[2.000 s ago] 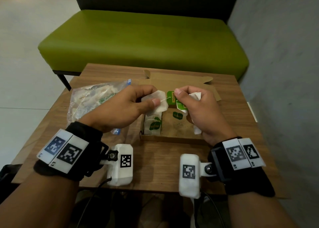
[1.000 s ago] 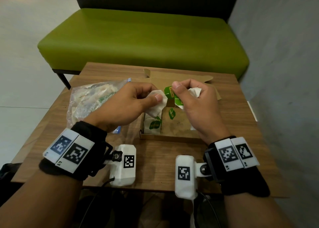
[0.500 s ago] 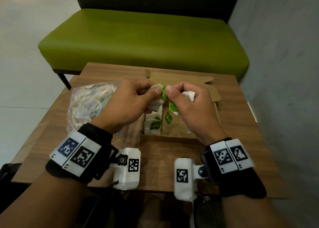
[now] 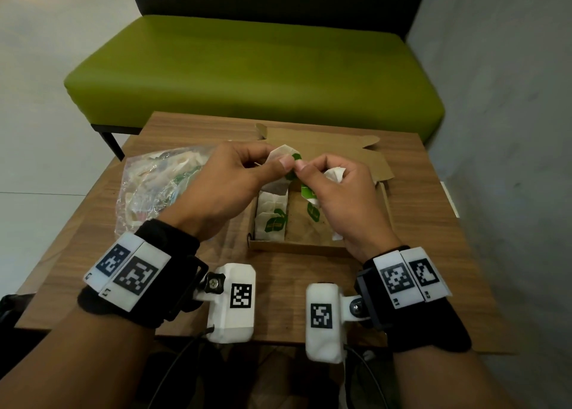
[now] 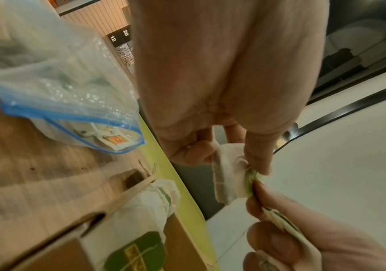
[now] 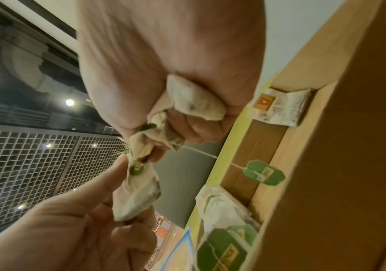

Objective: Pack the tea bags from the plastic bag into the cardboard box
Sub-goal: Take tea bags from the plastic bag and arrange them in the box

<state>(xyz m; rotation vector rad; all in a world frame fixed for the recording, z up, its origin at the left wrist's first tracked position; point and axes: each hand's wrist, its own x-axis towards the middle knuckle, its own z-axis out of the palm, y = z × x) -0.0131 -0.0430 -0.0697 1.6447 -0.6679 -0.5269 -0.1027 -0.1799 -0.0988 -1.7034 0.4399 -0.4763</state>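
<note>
Both hands are raised over the open cardboard box [image 4: 297,244], thumbs nearly touching. My left hand [image 4: 278,159] pinches a white tea bag [image 4: 283,153] between thumb and fingers; the same tea bag [image 5: 229,172] shows in the left wrist view. My right hand [image 4: 309,168] holds a bunch of tea bags [image 6: 194,102] in its curled fingers, and its thumb and forefinger pinch a green tag [image 6: 137,167] against the left hand's bag. Another green tag [image 6: 264,172] dangles on its string. Several tea bags [image 4: 270,216] lie at the box's left end. The plastic bag [image 4: 154,185] lies to the left.
The box's lid [image 4: 325,148] lies open away from me. A tea bag with an orange tag [image 6: 280,108] leans at the box's far end. The wooden table [image 4: 192,284] is small, with a green bench [image 4: 253,68] behind it and a grey wall on the right.
The hands have come together and risen slightly. Two seconds ago they were apart with a string stretched between them; now the right thumb and forefinger meet the left hand's tea bag.
</note>
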